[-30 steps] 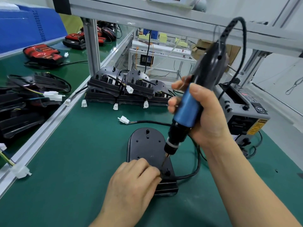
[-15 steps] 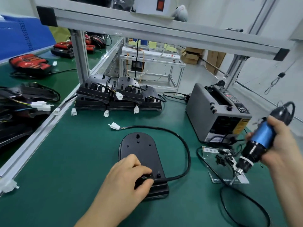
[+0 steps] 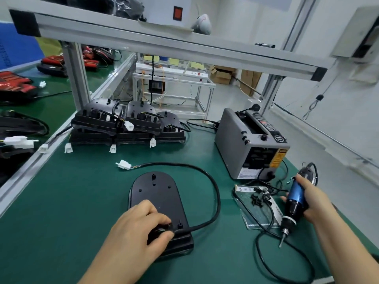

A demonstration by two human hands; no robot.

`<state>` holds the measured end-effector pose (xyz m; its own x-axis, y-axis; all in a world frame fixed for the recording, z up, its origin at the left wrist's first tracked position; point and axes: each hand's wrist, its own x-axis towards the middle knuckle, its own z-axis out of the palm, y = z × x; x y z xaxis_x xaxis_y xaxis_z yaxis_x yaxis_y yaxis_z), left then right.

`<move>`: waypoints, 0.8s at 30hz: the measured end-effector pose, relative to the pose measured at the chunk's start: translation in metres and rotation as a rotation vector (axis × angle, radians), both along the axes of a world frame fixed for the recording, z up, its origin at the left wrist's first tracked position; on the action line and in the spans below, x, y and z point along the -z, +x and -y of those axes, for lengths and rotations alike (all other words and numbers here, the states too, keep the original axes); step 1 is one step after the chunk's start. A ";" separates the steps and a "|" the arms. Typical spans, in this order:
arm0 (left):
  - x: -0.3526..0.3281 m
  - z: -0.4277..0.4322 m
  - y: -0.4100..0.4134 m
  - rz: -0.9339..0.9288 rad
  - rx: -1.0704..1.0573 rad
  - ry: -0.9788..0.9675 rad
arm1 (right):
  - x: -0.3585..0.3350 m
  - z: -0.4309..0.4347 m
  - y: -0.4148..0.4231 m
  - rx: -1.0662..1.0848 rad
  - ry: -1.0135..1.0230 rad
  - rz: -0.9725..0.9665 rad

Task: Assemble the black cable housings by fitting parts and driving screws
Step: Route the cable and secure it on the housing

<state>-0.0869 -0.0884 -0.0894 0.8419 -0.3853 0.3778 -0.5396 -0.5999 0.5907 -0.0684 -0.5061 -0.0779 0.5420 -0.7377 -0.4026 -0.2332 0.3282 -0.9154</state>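
Note:
A black cable housing (image 3: 155, 193) lies flat on the green mat in front of me. Its black cable (image 3: 213, 187) loops right and back to a white connector (image 3: 124, 164). My left hand (image 3: 133, 234) rests on the housing's near end, thumb and fingers pinching a small black part beside the cable exit. My right hand (image 3: 311, 203) grips a blue and black electric screwdriver (image 3: 293, 203) at the right, bit pointing down just above the mat. Loose black screws (image 3: 259, 198) lie on a clear sheet left of the screwdriver.
A grey tape dispenser (image 3: 246, 144) stands at the back right. A stack of black housings (image 3: 125, 126) with white plugs sits at the back by an aluminium post (image 3: 77, 74). The screwdriver's cord (image 3: 287, 261) loops near the table's right front edge. More housings lie on the left bench.
My right hand swung the screwdriver away from the housing to the right, down beside the screws. My left hand stayed on the housing's near end.

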 end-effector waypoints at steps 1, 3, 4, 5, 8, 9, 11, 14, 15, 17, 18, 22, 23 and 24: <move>0.001 0.000 0.000 -0.005 0.001 -0.010 | 0.002 0.001 0.001 -0.028 -0.047 -0.053; 0.002 0.000 0.000 -0.015 0.001 -0.024 | 0.004 0.004 0.002 -0.082 -0.205 -0.185; 0.002 -0.001 0.000 -0.022 -0.001 -0.034 | 0.005 0.004 0.003 -0.107 -0.304 -0.249; 0.002 -0.001 -0.001 -0.033 -0.005 -0.045 | 0.005 0.004 0.004 -0.134 -0.399 -0.304; 0.001 -0.003 -0.001 -0.097 0.003 -0.054 | 0.008 0.006 0.008 -0.196 -0.602 -0.427; 0.001 -0.004 -0.001 -0.115 0.011 -0.056 | 0.010 0.008 0.009 -0.213 -0.657 -0.463; -0.001 -0.006 -0.002 -0.126 0.030 -0.064 | 0.013 0.013 0.010 -0.238 -0.746 -0.527; -0.001 -0.009 -0.006 -0.071 0.033 -0.084 | 0.016 0.017 0.009 -0.234 -0.811 -0.577; 0.002 -0.009 -0.007 -0.023 0.024 -0.070 | 0.016 0.018 0.008 -0.228 -0.826 -0.588; 0.004 -0.008 -0.010 0.084 0.008 -0.027 | 0.016 0.018 0.006 -0.222 -0.846 -0.609; 0.005 -0.007 -0.010 0.126 0.011 -0.012 | 0.016 0.017 0.004 -0.222 -0.852 -0.619; 0.011 -0.005 -0.007 0.174 0.023 -0.014 | 0.015 0.012 -0.004 -0.246 -0.898 -0.681; 0.013 -0.006 -0.006 0.194 0.020 -0.014 | 0.014 0.009 -0.006 -0.254 -0.914 -0.701; 0.014 -0.006 -0.006 0.207 0.016 -0.015 | 0.014 0.005 -0.008 -0.255 -0.938 -0.717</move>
